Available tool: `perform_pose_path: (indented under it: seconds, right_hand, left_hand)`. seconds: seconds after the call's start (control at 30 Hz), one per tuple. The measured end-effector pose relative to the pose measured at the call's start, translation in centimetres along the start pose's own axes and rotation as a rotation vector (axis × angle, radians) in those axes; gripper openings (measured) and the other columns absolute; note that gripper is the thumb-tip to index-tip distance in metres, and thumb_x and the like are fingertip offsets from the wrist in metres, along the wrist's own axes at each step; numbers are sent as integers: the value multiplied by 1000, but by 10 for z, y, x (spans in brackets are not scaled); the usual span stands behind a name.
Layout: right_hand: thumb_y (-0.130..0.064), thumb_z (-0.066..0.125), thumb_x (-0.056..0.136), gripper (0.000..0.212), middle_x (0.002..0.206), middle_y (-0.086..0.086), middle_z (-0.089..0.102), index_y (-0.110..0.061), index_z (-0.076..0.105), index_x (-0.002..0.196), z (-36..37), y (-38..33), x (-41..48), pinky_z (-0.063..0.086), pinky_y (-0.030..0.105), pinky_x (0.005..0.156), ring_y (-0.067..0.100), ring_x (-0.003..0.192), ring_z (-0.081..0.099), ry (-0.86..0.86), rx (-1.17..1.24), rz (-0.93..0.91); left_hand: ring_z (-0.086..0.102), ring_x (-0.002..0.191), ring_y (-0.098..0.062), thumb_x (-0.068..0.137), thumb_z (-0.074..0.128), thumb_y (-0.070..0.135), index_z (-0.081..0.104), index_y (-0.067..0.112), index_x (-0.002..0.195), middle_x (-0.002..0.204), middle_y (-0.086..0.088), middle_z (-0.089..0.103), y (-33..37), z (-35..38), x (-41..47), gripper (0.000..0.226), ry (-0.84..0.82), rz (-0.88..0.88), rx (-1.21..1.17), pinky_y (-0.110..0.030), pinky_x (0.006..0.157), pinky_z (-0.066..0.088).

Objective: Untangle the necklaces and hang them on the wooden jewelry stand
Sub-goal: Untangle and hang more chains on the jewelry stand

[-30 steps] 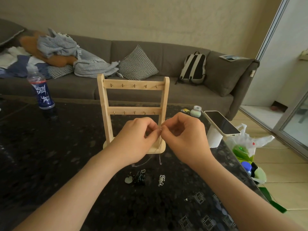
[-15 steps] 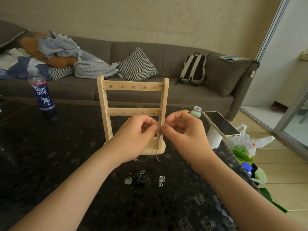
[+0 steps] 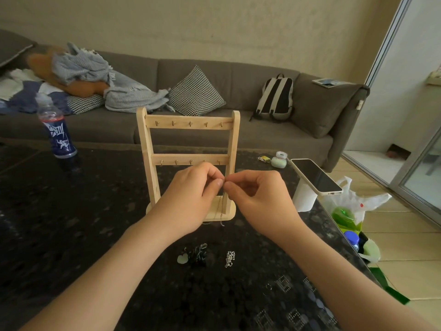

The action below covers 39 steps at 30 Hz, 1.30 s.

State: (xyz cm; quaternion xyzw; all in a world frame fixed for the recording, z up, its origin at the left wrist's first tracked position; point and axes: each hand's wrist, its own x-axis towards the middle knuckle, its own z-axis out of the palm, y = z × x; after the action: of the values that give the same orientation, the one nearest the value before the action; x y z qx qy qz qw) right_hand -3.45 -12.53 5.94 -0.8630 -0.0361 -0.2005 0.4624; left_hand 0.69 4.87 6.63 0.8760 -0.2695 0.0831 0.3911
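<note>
A thin pale chain necklace (image 3: pixel 222 206) dangles before the base of the light wooden two-bar stand (image 3: pixel 188 125), pinched by fingers (image 3: pixel 216 185) of the left hand (image 3: pixel 188 201) and the right hand (image 3: pixel 262 204), over the dark speckled table (image 3: pixel 71 235), which is broad to the left with its edge close on the right.

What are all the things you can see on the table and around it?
table: 1, dark speckled, under everything
wooden jewelry stand: 1, pale wood, upright mid-table
thin necklace: 1, fine chain, dangling from both hands in front of the stand
dark necklace bundle: 1, black with a pale heart, on the table between the arms
silver chain heap: 1, silver, right of the bundle
bottle: 1, blue label, table's far left
phone: 1, pale case, propped at the table's right edge
sofa: 1, grey, behind the table
backpack: 1, black and grey, on the sofa
checked cushion: 1, black-white, upright mid-sofa
left hand: 1, pinching the thin necklace
right hand: 1, pinching it too
</note>
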Motion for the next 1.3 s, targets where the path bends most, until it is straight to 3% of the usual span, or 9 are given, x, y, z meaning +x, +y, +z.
perform_pose_path:
  seconds: [0.2, 0.5, 0.6, 0.73, 0.97, 1.03, 1.17, 1.23, 1.3]
  right_hand:
    - [-27, 74, 98, 9, 76, -15, 76, -27, 83, 98, 1, 1, 2, 49, 11, 60, 1, 70, 70, 46, -59, 4]
    - [-25, 79, 91, 8, 71, -15, 77, -26, 84, 85, -2, -2, 0, 57, 15, 63, 4, 68, 73, 91, -24, 8]
    - [-27, 80, 92, 7, 73, -12, 78, -26, 85, 87, -3, -2, -1, 60, 18, 64, 6, 69, 75, 79, 13, 45]
    - [-26, 77, 95, 8, 76, -7, 79, -25, 84, 91, -6, -3, -3, 59, 21, 60, 10, 73, 76, 63, 103, 111]
    - [-26, 78, 96, 8, 78, -13, 79, -25, 85, 96, -6, -3, -1, 62, 22, 72, 6, 76, 76, 32, 21, 75]
    - [-25, 77, 95, 8, 76, -13, 78, -26, 85, 93, -6, -4, 0, 63, 23, 72, 7, 74, 75, 28, -35, 48]
    - [-19, 76, 94, 12, 73, -15, 76, -26, 86, 91, -6, -5, -1, 55, 13, 64, 1, 71, 72, 15, -157, -32]
    - [-17, 76, 93, 13, 70, -17, 75, -26, 85, 89, -5, -5, -2, 50, 10, 67, -1, 70, 70, 11, -220, -78]
    - [-18, 75, 92, 13, 69, -20, 72, -27, 84, 89, -3, -4, -3, 54, 22, 77, 0, 69, 69, -1, -279, -120]
  left_hand:
    - [64, 88, 3, 102, 68, 29, 74, 28, 112, 95, 19, 67, 3, -2, -1, 11, 107, 39, 50, -5, 75, 44]
    - [67, 93, -1, 105, 64, 31, 76, 26, 112, 97, 16, 71, 2, 3, 0, 15, 80, -5, -78, -12, 81, 50]
    - [66, 92, 2, 103, 66, 31, 76, 27, 113, 98, 17, 71, 3, 3, 0, 15, 90, 20, -43, -7, 79, 46]
    - [67, 87, 5, 98, 74, 30, 80, 30, 110, 95, 19, 74, 3, -1, 2, 14, 102, 25, -103, -14, 80, 53]
    - [59, 80, 19, 99, 74, 26, 78, 29, 105, 81, 27, 62, 5, -3, -1, 8, 108, 49, -21, 0, 69, 44]
    - [61, 81, 11, 102, 69, 28, 72, 32, 108, 84, 25, 60, 6, -1, -2, 7, 71, 51, 43, -7, 73, 50]
    - [62, 98, -7, 107, 59, 32, 63, 29, 113, 102, 18, 61, 7, 1, -3, 8, -35, 59, 202, -42, 102, 54]
    - [59, 98, -7, 109, 53, 35, 59, 28, 114, 104, 16, 57, 10, 0, -4, 11, -83, 63, 292, -43, 104, 50]
    - [56, 96, -7, 110, 48, 37, 55, 27, 114, 105, 14, 56, 12, -1, -5, 13, -111, 76, 376, -42, 105, 46]
